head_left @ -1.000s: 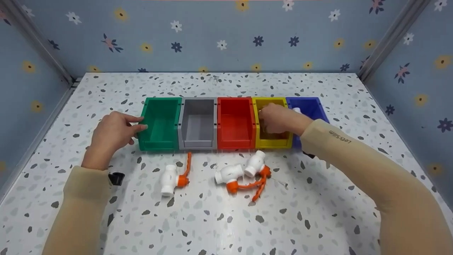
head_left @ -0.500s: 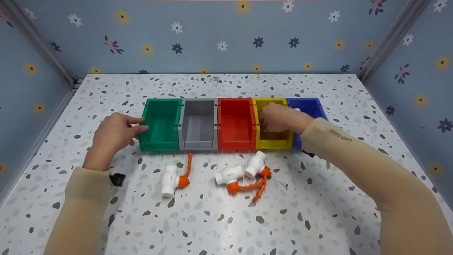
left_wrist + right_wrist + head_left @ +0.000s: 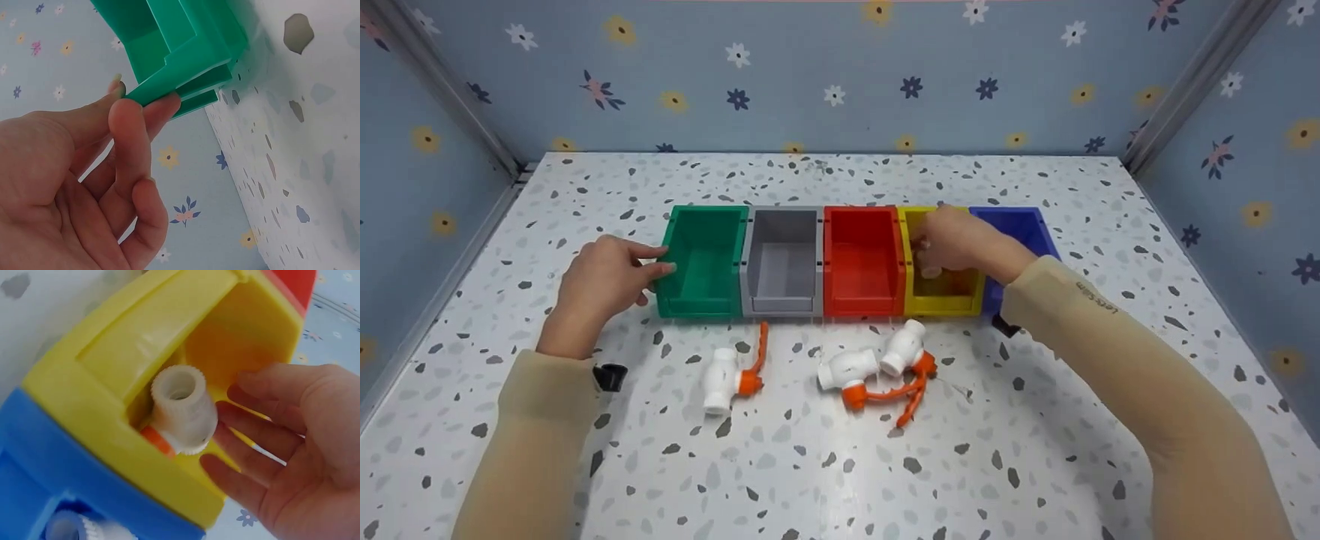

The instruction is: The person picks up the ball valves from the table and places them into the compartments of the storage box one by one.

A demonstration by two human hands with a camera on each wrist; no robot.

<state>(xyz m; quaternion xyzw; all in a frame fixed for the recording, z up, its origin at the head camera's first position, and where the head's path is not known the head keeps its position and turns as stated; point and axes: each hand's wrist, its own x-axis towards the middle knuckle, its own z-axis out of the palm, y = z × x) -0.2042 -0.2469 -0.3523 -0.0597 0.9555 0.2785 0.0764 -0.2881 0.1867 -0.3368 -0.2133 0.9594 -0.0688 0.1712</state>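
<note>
My left hand (image 3: 604,281) pinches the side wall of the green bin (image 3: 701,307) between thumb and fingers; the left wrist view shows the thumb at the rim and fingertips outside. My right hand (image 3: 960,240) reaches into the yellow bin (image 3: 941,305). Inside it, a white ball valve (image 3: 185,410) with an orange handle (image 3: 157,440), mostly hidden, leans against the wall. In the right wrist view the loosely extended fingers (image 3: 253,433) are right beside the valve, not wrapped round it.
Between green and yellow stand a grey bin (image 3: 782,304) and a red bin (image 3: 864,306). At the right end, the blue bin (image 3: 101,478) holds another white fitting (image 3: 64,526). Three orange-handled valves lie in front: one at left (image 3: 721,381), a touching pair (image 3: 847,369) near the middle.
My right hand has lifted slightly within the yellow bin and its fingers have loosened; the white valve now shows beneath them. My left hand stays on the green bin.
</note>
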